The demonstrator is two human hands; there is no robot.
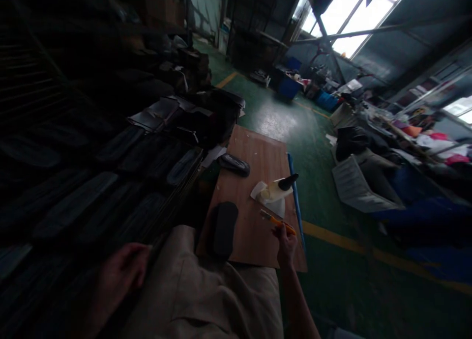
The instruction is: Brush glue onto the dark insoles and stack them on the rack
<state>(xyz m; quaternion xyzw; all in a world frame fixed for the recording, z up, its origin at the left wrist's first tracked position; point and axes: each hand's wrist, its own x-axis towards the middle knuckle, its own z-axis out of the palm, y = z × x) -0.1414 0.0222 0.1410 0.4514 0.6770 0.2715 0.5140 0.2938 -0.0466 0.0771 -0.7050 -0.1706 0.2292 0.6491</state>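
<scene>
My right hand (pixel 285 236) is closed around the yellow handle of a slim brush (pixel 276 222), its tip pointing left over the wooden board (pixel 254 191). Just beyond it, a cream bottle with a black nozzle (pixel 275 190) leans on a white sheet (pixel 276 209). A dark, sole-shaped pad (pixel 225 228) lies on the board's near left part. Farther up, at the left edge, rests another dark sole piece (pixel 235 165). Off to the left of my knee, my left hand (pixel 125 270) hangs with loosely bent fingers apart; it is dim and blurred, and nothing shows in it.
Rows of dark sole-shaped pieces (pixel 73 201) fill the left side, with stacked dark sheets (pixel 158 113) behind them. A grey crate (pixel 363 191) and heaped materials stand on the right. Green floor (pixel 324 182) with yellow lines runs between.
</scene>
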